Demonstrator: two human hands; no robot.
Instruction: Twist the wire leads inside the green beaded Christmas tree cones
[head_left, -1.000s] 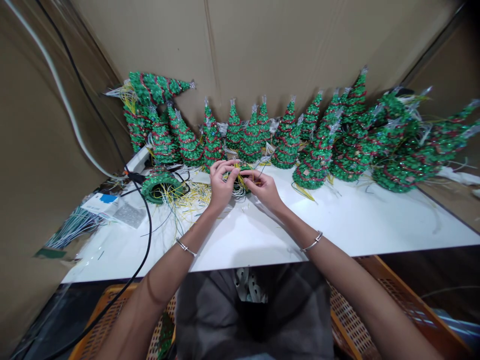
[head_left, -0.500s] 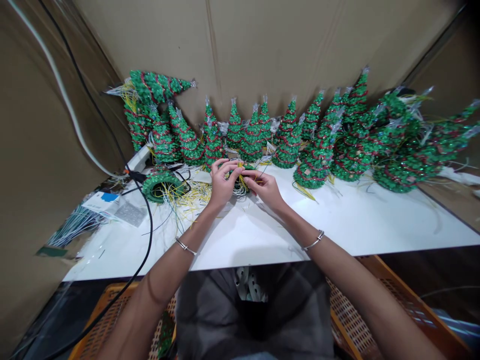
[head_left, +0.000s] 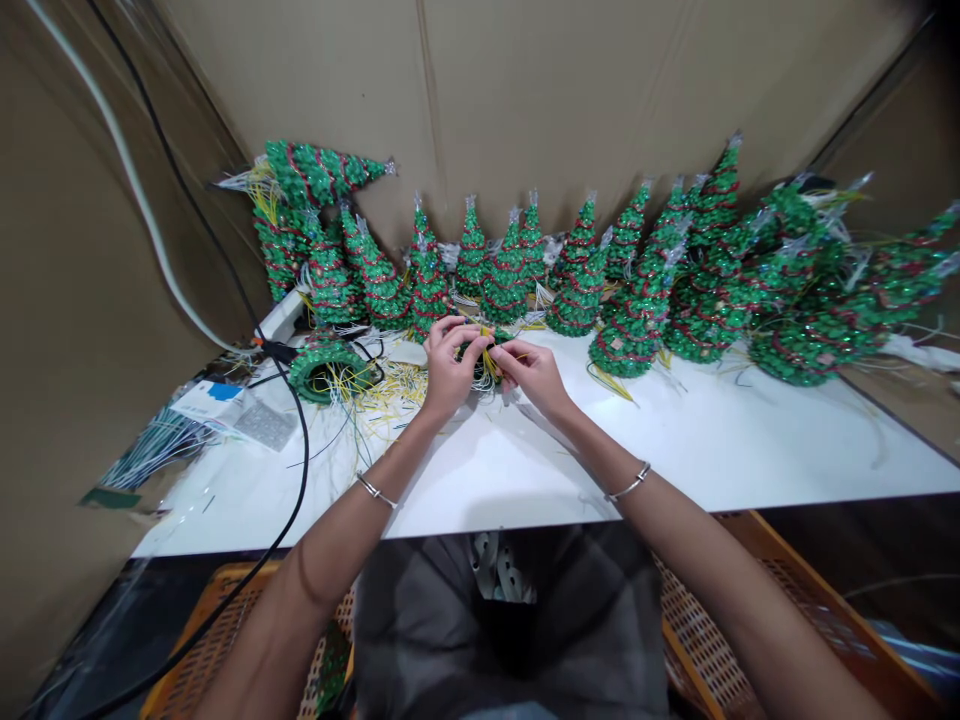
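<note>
At the middle of the white table, my left hand (head_left: 451, 365) pinches yellow wires (head_left: 489, 362) between thumb and fingers. My right hand (head_left: 531, 375) meets it from the right, its fingertips closed on the same wires. The wires come out of a green tinsel piece, mostly hidden under my hands, with white wires around it. Left of my hands, a green tinsel Christmas tree (head_left: 319, 358) lies with its hollow base facing me and wires spilling out. Cut yellow and white wire scraps (head_left: 394, 393) are strewn between it and my left hand.
Several tinsel Christmas trees (head_left: 506, 278) stand in a row along the cardboard wall (head_left: 562, 100). A bundle of green wires (head_left: 150, 450) and a plastic packet (head_left: 232, 412) lie at the left. A black cable (head_left: 304, 440) hangs across the left; orange crates (head_left: 795, 590) sit below.
My fingertips have shifted slightly at the yellow wires, the right hand a little lower. Both hands still grip there; the view has moved marginally.
</note>
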